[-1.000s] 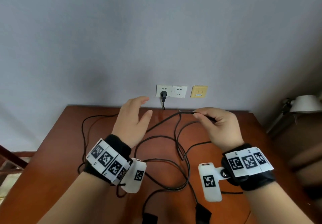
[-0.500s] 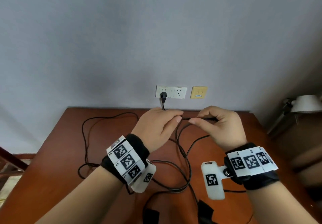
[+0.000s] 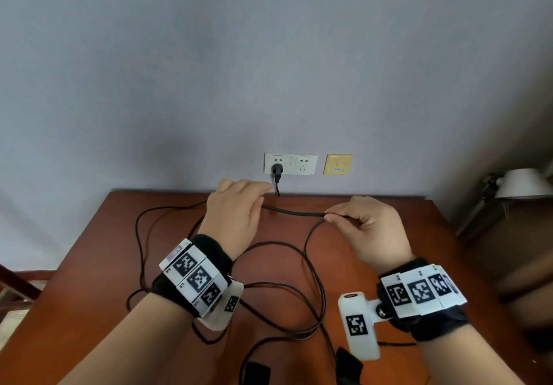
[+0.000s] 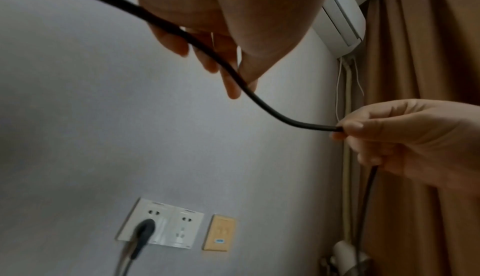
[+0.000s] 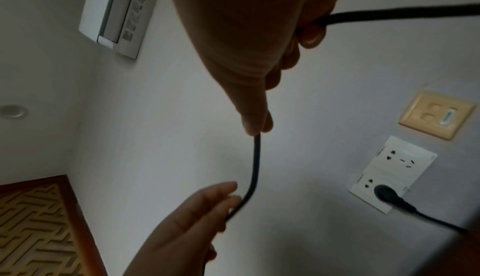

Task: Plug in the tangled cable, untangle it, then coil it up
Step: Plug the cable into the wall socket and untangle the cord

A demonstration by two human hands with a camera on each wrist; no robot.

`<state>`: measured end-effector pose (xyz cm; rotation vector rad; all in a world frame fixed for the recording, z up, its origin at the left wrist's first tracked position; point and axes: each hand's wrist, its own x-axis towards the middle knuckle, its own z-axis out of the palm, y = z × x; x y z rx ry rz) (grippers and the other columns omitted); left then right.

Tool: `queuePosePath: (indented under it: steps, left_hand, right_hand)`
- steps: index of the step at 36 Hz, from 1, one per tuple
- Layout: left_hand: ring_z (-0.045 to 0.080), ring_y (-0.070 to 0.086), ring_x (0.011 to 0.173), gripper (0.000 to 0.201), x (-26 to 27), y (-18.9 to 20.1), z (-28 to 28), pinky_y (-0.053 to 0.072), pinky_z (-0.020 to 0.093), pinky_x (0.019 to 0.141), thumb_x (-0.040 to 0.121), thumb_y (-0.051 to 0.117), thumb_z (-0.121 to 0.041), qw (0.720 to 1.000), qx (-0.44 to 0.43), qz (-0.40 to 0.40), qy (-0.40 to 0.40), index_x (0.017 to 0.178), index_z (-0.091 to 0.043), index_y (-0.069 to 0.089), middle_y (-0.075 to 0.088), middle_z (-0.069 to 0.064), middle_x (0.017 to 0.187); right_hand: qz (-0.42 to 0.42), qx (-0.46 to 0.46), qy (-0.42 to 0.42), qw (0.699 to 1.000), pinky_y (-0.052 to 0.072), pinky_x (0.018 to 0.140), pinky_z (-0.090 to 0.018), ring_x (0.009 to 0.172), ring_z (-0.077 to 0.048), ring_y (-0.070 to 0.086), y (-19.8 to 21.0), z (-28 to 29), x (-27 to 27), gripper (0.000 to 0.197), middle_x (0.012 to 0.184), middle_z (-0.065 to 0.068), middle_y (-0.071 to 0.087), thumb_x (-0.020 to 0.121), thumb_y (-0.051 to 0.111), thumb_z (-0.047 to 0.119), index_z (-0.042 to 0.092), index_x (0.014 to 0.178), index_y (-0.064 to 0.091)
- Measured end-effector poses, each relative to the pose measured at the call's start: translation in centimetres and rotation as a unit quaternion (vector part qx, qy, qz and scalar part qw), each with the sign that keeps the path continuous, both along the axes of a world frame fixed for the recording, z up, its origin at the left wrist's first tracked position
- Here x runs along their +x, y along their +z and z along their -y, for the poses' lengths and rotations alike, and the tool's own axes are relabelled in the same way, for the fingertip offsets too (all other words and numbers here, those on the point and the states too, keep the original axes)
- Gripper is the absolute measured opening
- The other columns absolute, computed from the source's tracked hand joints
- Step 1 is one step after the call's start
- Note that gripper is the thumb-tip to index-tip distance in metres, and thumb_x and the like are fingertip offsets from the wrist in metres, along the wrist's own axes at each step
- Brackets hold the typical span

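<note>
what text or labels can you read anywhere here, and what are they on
Nothing can be quoted.
Wrist band tags: black-and-white code squares, tiny characters too small.
White wall sockets: top print too small.
Yellow wall plate: blue label blurred.
Air conditioner: side stickers blurred.

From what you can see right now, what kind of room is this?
Probably a hotel room or a bedroom. A wooden desk stands against a plain wall with sockets, a wall air conditioner hangs beside brown curtains, and a white lamp stands to the right.
</note>
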<state>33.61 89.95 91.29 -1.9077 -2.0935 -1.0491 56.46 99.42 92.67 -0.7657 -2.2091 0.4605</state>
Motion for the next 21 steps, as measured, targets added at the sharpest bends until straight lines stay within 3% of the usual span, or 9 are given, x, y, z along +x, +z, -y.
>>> queuePosePath:
  steps: [2,5,9,12,14,17,21]
  left_hand:
    - [0.019,0.052,0.102,0.039,1.1,0.4,0.1,0.041,0.038,0.084,0.093,0.031,-0.039,0.999,-0.033,0.004,0.013,0.117,-0.030,0.061,0.063,-0.010,0.110]
    - [0.017,0.052,0.106,0.045,3.3,0.7,0.0,0.040,0.037,0.089,0.094,0.027,-0.045,0.997,-0.054,0.027,-0.053,0.121,-0.027,0.059,0.061,-0.007,0.115]
    - [0.013,0.054,0.094,0.040,5.9,0.3,-0.3,0.043,0.032,0.083,0.095,0.029,-0.042,0.978,-0.086,0.104,-0.156,0.113,-0.018,0.055,0.061,-0.003,0.102]
    - [0.010,0.053,0.082,0.034,6.2,0.2,-0.2,0.039,0.028,0.073,0.097,0.033,-0.041,0.976,-0.080,0.144,-0.141,0.113,-0.017,0.052,0.060,-0.007,0.089]
    - [0.006,0.049,0.073,0.034,5.7,0.4,-0.1,0.034,0.025,0.067,0.097,0.034,-0.044,0.982,-0.065,0.113,-0.136,0.113,-0.019,0.052,0.054,-0.014,0.080]
    - [0.009,0.053,0.074,0.035,4.4,0.9,-0.2,0.041,0.032,0.068,0.095,0.031,-0.046,0.989,-0.048,0.049,-0.130,0.100,-0.022,0.056,0.056,-0.015,0.081]
    - [0.014,0.052,0.064,0.045,1.8,1.4,-0.3,0.041,0.033,0.061,0.095,0.034,-0.051,0.996,-0.019,0.004,-0.090,0.078,-0.019,0.060,0.057,-0.006,0.068]
  right_hand:
    - [-0.016,-0.007,0.001,1.000,0.049,0.062,-0.029,0.068,-0.006,0.060,-0.3,0.3,-0.6,0.010,0.069,0.008,0.065,0.081,0.067,0.028,0.026,0.084,0.076]
    - [-0.029,-0.015,0.025,0.999,0.050,0.061,-0.033,0.067,-0.011,0.062,-0.6,0.6,-1.6,0.016,0.069,0.004,0.066,0.083,0.063,0.036,0.025,0.085,0.076]
    - [0.005,0.008,0.056,0.998,0.039,0.054,-0.023,0.061,-0.005,0.050,-0.6,1.2,-2.9,0.019,0.063,0.011,0.056,0.085,0.059,0.031,0.021,0.081,0.075]
    - [-0.014,-0.033,0.072,0.997,0.047,0.061,-0.025,0.068,-0.004,0.060,-0.5,1.3,-2.7,0.016,0.072,0.013,0.066,0.082,0.060,0.034,0.024,0.083,0.073]
    - [-0.033,-0.079,0.058,0.995,0.052,0.065,-0.029,0.069,-0.002,0.063,-0.5,0.9,-2.2,0.012,0.074,0.015,0.066,0.079,0.066,0.038,0.027,0.084,0.067]
    - [-0.054,-0.105,0.043,0.992,0.046,0.057,-0.030,0.057,-0.007,0.051,-0.1,0.5,-1.6,0.022,0.061,0.007,0.057,0.077,0.075,0.036,0.021,0.074,0.060]
    - [-0.057,-0.135,0.051,0.988,0.051,0.065,-0.035,0.066,-0.010,0.063,0.9,0.0,-0.6,0.013,0.069,0.005,0.068,0.082,0.071,0.030,0.022,0.071,0.070]
